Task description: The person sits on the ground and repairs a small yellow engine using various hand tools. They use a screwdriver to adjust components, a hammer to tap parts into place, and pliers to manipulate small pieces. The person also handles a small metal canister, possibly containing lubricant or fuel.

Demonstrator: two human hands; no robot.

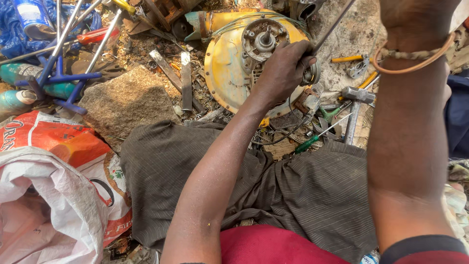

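Littered dirt ground spreads before you, strewn with scrap metal, tools and a flat grey stone slab (128, 98). You sit with dark striped cloth across your lap, and a round yellow motor housing (229, 73) lies on the ground just past your knees, its grey hub and shaft facing up.

Your left hand (286, 66) reaches out over the housing's right side, fingers curled together and clamped on the lower end of a thin metal rod (334, 27) that slants up and away toward the top right. The hand rests against the housing beside the hub.

Your right hand (415, 19) is raised close to the camera at the top right, a braided cord bracelet (415, 56) around the wrist; most of the hand is cut off by the frame edge, so whether its fingers are apart or closed cannot be told, though it appears to sit near the rod's upper end.

A green-handled screwdriver (312, 139) lies just beside the housing on its right, near a hammer (356, 95) and yellow-handled tools. Blue-handled metal bars (63, 73) cross at the upper left, and a white and orange sack (58, 186) fills the lower left.
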